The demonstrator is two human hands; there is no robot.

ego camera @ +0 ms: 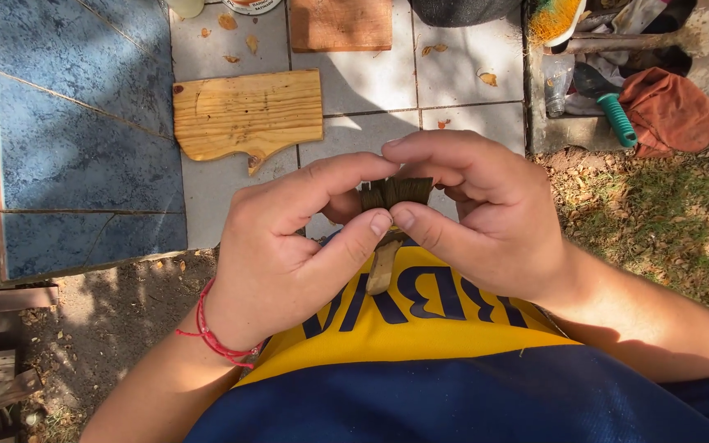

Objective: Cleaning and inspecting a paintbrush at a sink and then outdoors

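Mid-fold, by the look of it: both hands closed in on a small folded leaf strip (398, 191), dark green and pleated, held up between the fingertips at chest height. Left hand (285, 258) curled, thumb and forefinger pressed together on the near left edge of the bundle, remaining fingers tucked under and not spread. Right hand (473, 217) likewise bent over, forefinger arched across the top, thumb tip meeting the left thumb just below the pleats, so pinching from the other side. Touching at the thumbs, nothing loose between the palms. Below the pinch, a pale tail end (381, 269) of the same strip hanging down against a yellow and blue shirt (428, 332). Around the left wrist, a red string bracelet (209, 330). Judged from the grip, pleats gathered but not yet fastened; calls next for a steady, unbroken squeeze while one hand shifts, lest the folds spring apart, and for care with the dangling tail. Beyond the left hand's knuckles, a wooden board (248, 115) flat on pale tiles, with a second, darker board (340, 25) farther off. Beyond and to the outside of the right hand, well apart, a trowel with a green handle (615, 113) beside an orange cloth (670, 111).
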